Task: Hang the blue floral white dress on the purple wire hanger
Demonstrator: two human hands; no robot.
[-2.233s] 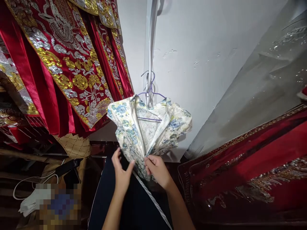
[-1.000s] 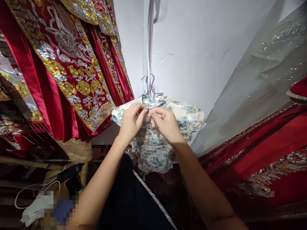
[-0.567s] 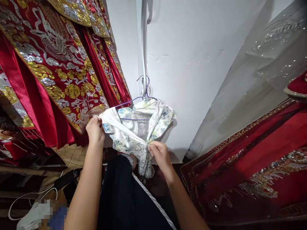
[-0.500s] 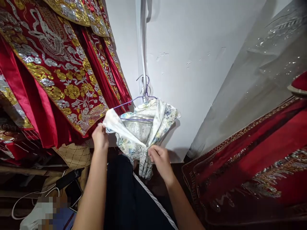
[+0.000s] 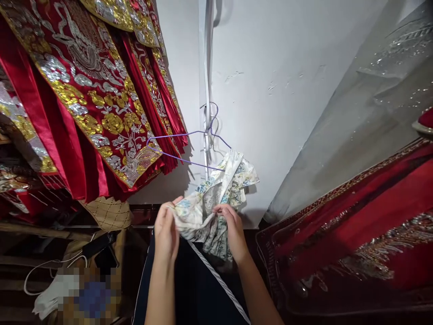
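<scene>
Fingers of both hands were closed on the floral garment [image 5: 216,198]: the left hand [image 5: 167,232] pinched the bunched pale cloth at its lower left, and the right hand [image 5: 233,228] gripped the folds just beside it, thumb on top. That garment hung low in front of the white wall [image 5: 287,67], gathered between the two hands, with only its upper right part still draped over the right shoulder of the purple wire hanger [image 5: 189,146]. The hanger's left shoulder stood bare and tilted toward the red embroidered robes [image 5: 91,99] (gold and silver flowers along their borders). Judging by this, the piece was about half off the hanger; the right side remained to be slipped free. Below the wrists ran a dark cloth with a white cord [image 5: 216,280], and more red embroidered fabric [image 5: 355,234] lay to the right.
</scene>
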